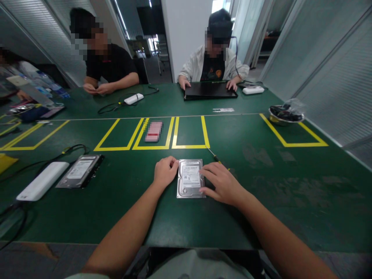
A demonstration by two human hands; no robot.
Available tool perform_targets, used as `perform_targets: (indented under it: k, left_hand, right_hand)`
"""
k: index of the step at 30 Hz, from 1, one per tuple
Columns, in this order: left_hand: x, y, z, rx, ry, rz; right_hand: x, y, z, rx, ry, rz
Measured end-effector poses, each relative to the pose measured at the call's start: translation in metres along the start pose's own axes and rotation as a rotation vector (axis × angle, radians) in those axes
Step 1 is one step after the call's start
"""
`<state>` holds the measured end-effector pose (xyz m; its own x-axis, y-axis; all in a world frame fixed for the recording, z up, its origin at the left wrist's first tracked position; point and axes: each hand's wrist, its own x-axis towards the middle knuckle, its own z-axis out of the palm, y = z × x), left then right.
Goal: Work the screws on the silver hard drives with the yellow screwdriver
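Observation:
A silver hard drive (189, 178) with a white label lies flat on the green table in front of me. At its upper left corner is my left hand (165, 171), its fingers curled in and closed against the drive's edge. From the other side, my right hand (223, 183) reaches over the right edge. Thumb and fingers there are apart, with the tips resting on the drive. Just beyond the right hand lies a thin screwdriver (214, 155), its handle partly hidden by that hand.
Another hard drive (81, 170) and a white power bank (43, 181) with cables lie at left. Yellow tape (190, 147) marks boxes; one holds a pink pack (154, 131). A metal bowl (286, 116) stands far right. Across the table, a person handles a black laptop (210, 91); another sits left.

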<state>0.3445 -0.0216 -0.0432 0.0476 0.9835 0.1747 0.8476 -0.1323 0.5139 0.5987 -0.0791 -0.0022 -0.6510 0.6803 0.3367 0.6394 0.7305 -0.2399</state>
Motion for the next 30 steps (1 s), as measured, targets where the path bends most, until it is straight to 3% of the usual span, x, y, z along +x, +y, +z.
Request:
perform_targets:
  k: [8, 14, 30]
  left_hand:
    - [0.0, 0.0, 0.001, 0.002, 0.01, 0.012]
    - [-0.001, 0.001, 0.0, 0.012, 0.004, 0.009]
    - [-0.001, 0.001, 0.0, -0.005, 0.034, 0.014]
  right_hand:
    - [0.001, -0.029, 0.017, 0.003, -0.109, -0.113]
    - [0.003, -0.028, 0.028, -0.038, -0.083, -0.097]
    - [0.007, -0.024, 0.028, -0.01, -0.114, -0.098]
